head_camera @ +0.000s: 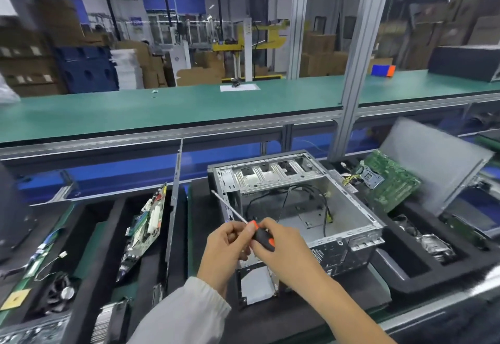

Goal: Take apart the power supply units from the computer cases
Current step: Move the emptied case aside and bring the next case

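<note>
An open grey computer case [297,203] lies on its side on the black mat, with loose black cables inside it. Both hands meet in front of the case at its near left corner. My right hand [281,249] grips the black-and-orange handle of a screwdriver [261,236], whose long metal shaft points up and to the left. My left hand [227,246] pinches the screwdriver near the orange collar where the shaft begins. No power supply unit is plainly visible in the case.
A green motherboard [389,181] leans at the right beside a grey side panel [433,165]. Black foam trays on the left hold circuit boards [146,224] and a fan [61,293]. A tray [433,246] at the right holds metal parts. A green bench [173,108] runs behind.
</note>
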